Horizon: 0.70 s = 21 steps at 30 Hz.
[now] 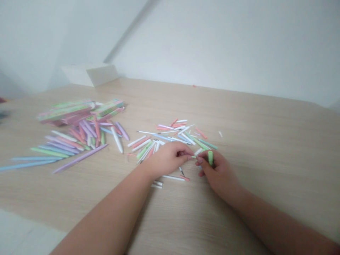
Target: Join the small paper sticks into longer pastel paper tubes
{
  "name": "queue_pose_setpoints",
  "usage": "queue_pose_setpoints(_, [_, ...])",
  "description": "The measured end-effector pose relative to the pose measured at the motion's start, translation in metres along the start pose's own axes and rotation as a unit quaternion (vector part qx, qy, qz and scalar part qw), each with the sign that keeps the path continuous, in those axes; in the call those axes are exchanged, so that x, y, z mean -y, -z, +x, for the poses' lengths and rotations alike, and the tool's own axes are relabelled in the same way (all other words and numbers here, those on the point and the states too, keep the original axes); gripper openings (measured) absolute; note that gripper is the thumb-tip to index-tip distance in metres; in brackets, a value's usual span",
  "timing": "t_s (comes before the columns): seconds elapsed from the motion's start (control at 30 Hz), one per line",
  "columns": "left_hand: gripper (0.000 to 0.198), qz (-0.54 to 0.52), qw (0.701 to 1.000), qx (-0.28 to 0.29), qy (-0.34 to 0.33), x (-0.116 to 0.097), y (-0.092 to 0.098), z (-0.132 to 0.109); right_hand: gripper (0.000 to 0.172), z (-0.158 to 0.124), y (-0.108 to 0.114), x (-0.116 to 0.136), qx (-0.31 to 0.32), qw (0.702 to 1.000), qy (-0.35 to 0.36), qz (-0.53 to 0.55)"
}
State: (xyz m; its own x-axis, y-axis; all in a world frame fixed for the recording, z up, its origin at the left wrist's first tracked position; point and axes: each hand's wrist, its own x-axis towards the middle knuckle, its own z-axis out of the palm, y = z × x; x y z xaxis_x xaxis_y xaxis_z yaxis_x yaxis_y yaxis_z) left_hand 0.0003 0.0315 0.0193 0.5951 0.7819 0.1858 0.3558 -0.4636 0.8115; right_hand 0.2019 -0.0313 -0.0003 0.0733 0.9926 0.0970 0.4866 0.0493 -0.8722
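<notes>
Over the loose pen parts, my left hand (170, 157) and my right hand (219, 171) meet fingertip to fingertip. Between them is a small, thin light-green piece (194, 157), pinched by the left thumb and fingers; blur hides its exact shape. A green pen barrel (210, 158) stands up out of my right hand, whose fingers are curled round it. The right thumb and forefinger also close near the small piece. Under and behind the hands lie white, coral, green and blue pen barrels (145, 143) and thin refills (174, 177).
To the left lies a pile of pastel pens (79, 136), with pink-and-green boxes (71, 111) behind it. A white box (90, 74) stands at the back left by the wall (225, 42). Everything rests on a wooden table (265, 141).
</notes>
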Motion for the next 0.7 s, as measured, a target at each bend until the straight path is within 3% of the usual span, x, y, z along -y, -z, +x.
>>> queue_pose_setpoints(0.7, [0.017,0.048,0.999,0.006,-0.015,0.0078,-0.0025,0.0019,0.022,-0.0001,-0.0005,0.0016,0.024,0.998,-0.013,-0.051])
